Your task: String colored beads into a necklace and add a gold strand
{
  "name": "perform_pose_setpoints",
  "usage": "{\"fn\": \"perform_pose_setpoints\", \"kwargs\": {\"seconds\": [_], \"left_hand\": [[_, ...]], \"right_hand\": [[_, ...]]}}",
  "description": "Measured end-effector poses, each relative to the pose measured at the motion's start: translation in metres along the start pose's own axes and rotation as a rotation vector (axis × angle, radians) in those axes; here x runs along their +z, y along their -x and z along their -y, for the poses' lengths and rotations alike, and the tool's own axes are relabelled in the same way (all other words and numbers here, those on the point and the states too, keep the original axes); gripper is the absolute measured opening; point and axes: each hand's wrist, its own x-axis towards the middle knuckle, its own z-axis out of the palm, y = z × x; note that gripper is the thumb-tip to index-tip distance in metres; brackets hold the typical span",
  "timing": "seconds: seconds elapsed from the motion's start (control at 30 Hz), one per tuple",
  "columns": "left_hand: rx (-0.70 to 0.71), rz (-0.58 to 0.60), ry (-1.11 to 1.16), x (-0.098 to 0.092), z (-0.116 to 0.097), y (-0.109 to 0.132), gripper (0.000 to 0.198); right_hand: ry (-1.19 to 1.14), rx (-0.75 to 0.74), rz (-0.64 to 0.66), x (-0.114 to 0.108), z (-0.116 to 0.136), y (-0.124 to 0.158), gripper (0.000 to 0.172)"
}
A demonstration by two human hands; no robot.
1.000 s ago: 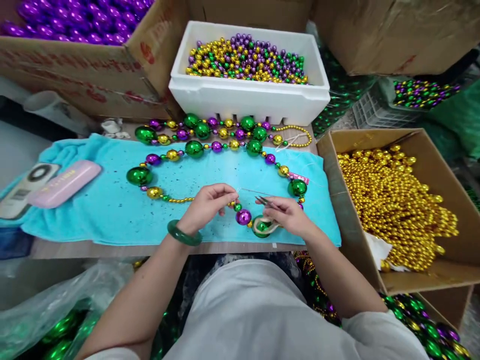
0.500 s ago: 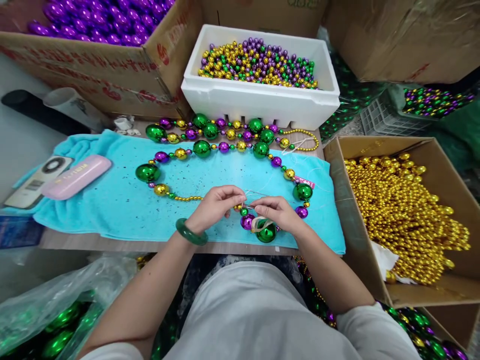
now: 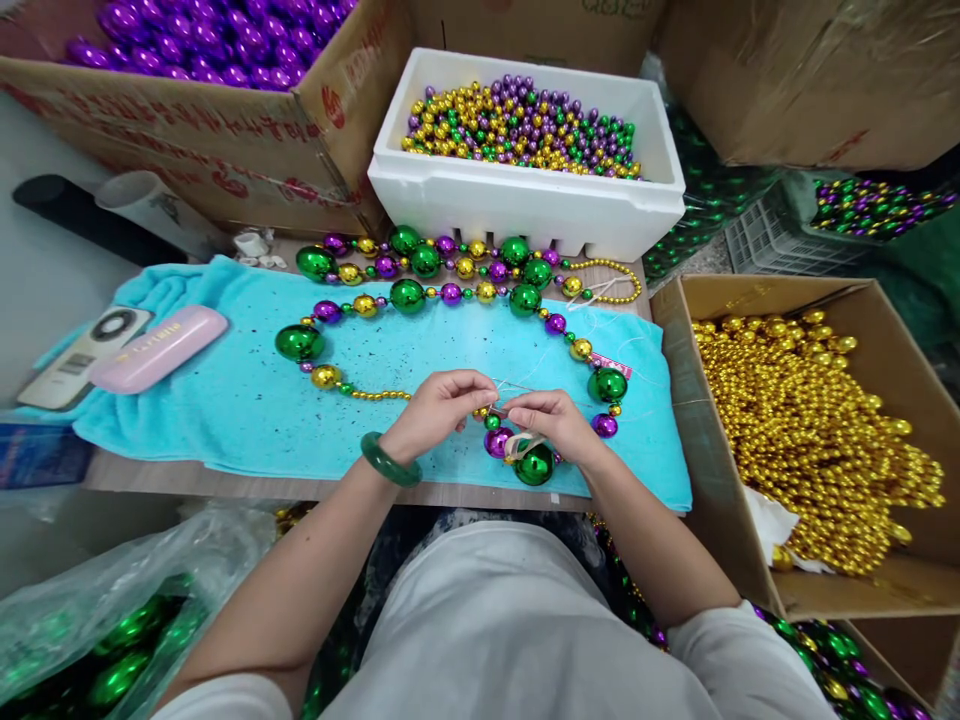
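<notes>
A bead necklace of large green, purple and gold beads lies in a loop on the turquoise towel. My left hand is closed in a pinch on the necklace's white string, beside a few small beads. Just right of it, my right hand is closed around what looks like small scissors, with a pale handle loop under the fingers and a thin metal tip toward the left hand. A large green bead and a purple bead rest below the right hand. The fingertips partly hide the string.
Behind the towel lie finished-looking bead strands and a white foam box of small beads. Cardboard boxes hold purple beads and gold beads. At left are a pink case and a phone-like item.
Both hands stay close together in nearly the same pose at the string. The whole view has shifted slightly; no thing has clearly moved on the towel.
</notes>
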Motion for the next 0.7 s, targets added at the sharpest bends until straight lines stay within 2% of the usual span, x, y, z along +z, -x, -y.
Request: {"fn": "perform_pose_setpoints", "kwargs": {"seconds": [0.17,0.23,0.33,0.4,0.43,0.53,0.63,0.7], "left_hand": [[-0.015,-0.029,-0.002,0.000,0.007,-0.003,0.027],[-0.026,-0.032,0.004,0.000,0.007,-0.004,0.028],[-0.020,-0.013,-0.024,0.000,0.005,-0.003,0.026],[0.011,0.022,-0.061,0.002,0.003,-0.002,0.025],[0.032,0.041,-0.080,0.003,0.002,-0.002,0.024],[0.090,0.091,-0.141,0.006,0.002,-0.003,0.026],[0.094,0.119,-0.216,0.007,0.000,-0.001,0.029],[0.065,0.137,-0.259,0.005,-0.003,0.002,0.032]], "right_hand": [[-0.002,-0.017,0.063,0.001,0.006,0.004,0.032],[-0.001,-0.081,0.068,-0.004,0.013,0.009,0.035],[0.095,-0.225,-0.064,-0.010,0.023,0.016,0.045],[0.222,-0.261,-0.121,-0.010,0.026,0.015,0.055],[0.275,-0.261,-0.123,-0.009,0.027,0.013,0.052],[0.357,-0.248,-0.105,-0.004,0.028,0.007,0.026],[0.430,-0.250,-0.113,-0.012,0.034,0.015,0.023],[0.511,-0.195,-0.013,-0.029,0.042,0.034,0.021]]}}
